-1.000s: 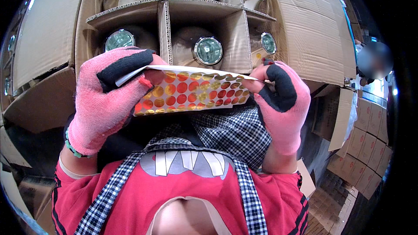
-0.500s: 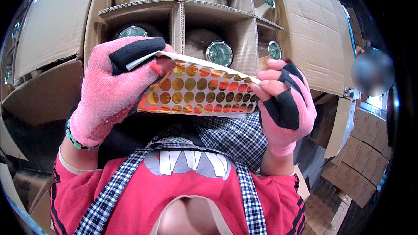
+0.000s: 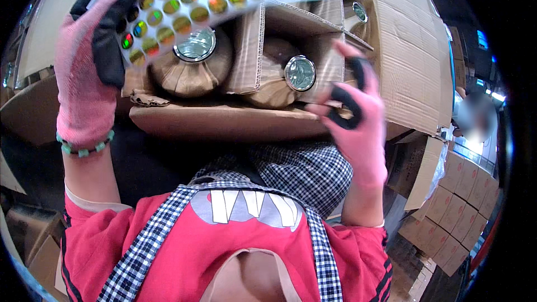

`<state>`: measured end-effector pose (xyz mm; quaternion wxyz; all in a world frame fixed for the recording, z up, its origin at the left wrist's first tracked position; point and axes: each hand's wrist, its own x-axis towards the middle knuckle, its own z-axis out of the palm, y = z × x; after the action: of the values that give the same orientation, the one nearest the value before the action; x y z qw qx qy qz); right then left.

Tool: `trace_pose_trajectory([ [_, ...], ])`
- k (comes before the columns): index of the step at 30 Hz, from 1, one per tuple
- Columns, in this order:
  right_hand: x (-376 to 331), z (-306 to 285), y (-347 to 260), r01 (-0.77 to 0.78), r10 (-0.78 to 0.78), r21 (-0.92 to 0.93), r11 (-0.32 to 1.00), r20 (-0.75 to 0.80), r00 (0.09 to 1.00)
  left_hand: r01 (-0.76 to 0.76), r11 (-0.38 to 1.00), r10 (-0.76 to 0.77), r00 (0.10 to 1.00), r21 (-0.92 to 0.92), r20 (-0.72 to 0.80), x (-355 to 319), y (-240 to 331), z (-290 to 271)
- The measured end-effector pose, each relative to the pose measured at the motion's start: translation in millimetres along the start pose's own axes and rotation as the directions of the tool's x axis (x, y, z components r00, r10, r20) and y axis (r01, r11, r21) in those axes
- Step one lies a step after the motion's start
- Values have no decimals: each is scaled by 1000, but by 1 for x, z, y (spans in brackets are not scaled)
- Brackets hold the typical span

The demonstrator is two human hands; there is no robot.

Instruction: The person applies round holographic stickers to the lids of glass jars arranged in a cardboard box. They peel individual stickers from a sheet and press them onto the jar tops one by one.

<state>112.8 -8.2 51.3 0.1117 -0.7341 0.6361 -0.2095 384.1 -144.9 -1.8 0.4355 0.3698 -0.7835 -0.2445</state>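
My left hand (image 3: 89,72), in a pink and black glove, holds a sheet of round shiny stickers (image 3: 207,0) raised high over an open cardboard box (image 3: 224,120). My right hand (image 3: 355,114), gloved the same way, hovers at the box's right front with fingers spread; it is off the sheet and I cannot tell whether a sticker is on a fingertip. Inside the box, brown paper-wrapped bottles with metal caps (image 3: 300,72) stand in cardboard dividers; one cap (image 3: 196,47) lies just under the sheet.
The box's large right flap (image 3: 411,50) stands open. Stacks of closed cartons (image 3: 453,218) sit at the lower right. A blurred person (image 3: 475,117) is at the far right. More cardboard (image 3: 28,112) lies at my left.
The sheet was held flat by both hands in front of me; now my right hand has let go and my left hand has lifted the sheet up over the box.
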Motion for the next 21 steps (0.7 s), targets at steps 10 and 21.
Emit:
trace_pose_trajectory([
  [10, 29, 45, 10, 258, -152, -407, 876, 275, 949, 77, 994, -76, 997, 80, -12, -8, -14, -6],
  [21, 21, -19, 4, 224, -144, 57, 973, -608, 781, 490, 604, -642, 767, -629, -19, 1, 21, 6],
])
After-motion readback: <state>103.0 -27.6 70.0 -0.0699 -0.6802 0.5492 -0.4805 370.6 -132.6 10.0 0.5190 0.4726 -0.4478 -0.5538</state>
